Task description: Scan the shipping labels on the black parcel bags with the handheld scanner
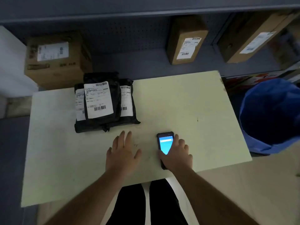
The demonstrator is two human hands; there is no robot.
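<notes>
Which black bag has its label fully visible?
The top bag, lying across the two beneath. Its whole label shows; the left bag and right bag labels are partly covered.

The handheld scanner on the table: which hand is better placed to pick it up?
The right hand. It already lies over the handheld scanner, while the left hand rests flat and empty on the table, nearer the black parcel bags.

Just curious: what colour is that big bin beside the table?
Blue; the bin shows at the right of the head view.
</notes>
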